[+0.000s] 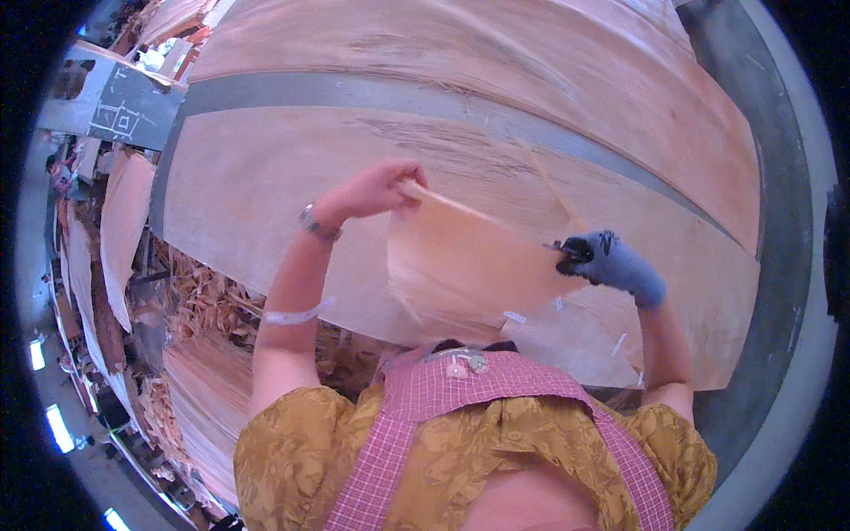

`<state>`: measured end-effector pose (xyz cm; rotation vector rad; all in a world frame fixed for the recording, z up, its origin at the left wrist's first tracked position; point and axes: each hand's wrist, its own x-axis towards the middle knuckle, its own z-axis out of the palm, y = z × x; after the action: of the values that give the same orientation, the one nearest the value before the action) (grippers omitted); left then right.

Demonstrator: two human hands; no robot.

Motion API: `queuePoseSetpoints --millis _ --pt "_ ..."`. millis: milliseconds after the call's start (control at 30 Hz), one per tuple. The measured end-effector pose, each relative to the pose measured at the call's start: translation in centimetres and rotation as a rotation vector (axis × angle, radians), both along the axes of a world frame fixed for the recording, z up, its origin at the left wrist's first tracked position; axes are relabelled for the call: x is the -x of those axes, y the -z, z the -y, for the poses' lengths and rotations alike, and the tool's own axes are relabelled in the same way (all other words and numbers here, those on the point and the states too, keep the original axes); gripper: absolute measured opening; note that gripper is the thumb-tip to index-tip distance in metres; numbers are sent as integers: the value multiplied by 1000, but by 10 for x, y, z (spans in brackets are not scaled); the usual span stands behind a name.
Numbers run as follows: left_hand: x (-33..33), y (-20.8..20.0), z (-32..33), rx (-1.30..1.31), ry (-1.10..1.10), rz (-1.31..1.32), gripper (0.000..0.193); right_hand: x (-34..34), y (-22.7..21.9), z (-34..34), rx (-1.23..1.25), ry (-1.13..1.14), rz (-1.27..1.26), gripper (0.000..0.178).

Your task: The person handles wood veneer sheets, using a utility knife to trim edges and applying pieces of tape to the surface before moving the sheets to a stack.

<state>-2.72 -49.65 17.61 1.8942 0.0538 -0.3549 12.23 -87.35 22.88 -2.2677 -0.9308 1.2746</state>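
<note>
A thin, pale orange sheet of wood veneer (482,257) is raised at its far edge above the large veneer sheet on the table (266,177). My bare left hand (390,188) is closed on the left end of that edge, with a watch on the wrist. At the right end, my right hand (609,264) is closed at the sheet's edge, in a blue-grey glove with black fingertips. Something small and dark pokes out from those fingers; what it is cannot be made out. A narrow veneer strip (553,188) lies just beyond the right hand.
A second large veneer sheet (496,53) lies farther off, past a grey strip of tabletop (354,88). Veneer scraps (208,296) are heaped at the left, beside stacked sheets (212,380). Small white tape pieces (514,317) lie near my apron. A grey marked board (133,102) stands at the far left.
</note>
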Motion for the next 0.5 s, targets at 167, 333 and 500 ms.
queuePoseSetpoints --millis 167,333,500 --pt "-84 96 -11 -247 -146 36 25 -71 78 5 89 39 319 29" --pt "-148 145 -16 -530 -269 108 35 -130 146 -20 273 -28 820 33" --pt "-164 145 -2 -774 -492 94 48 -158 178 -28 121 -27 861 32"
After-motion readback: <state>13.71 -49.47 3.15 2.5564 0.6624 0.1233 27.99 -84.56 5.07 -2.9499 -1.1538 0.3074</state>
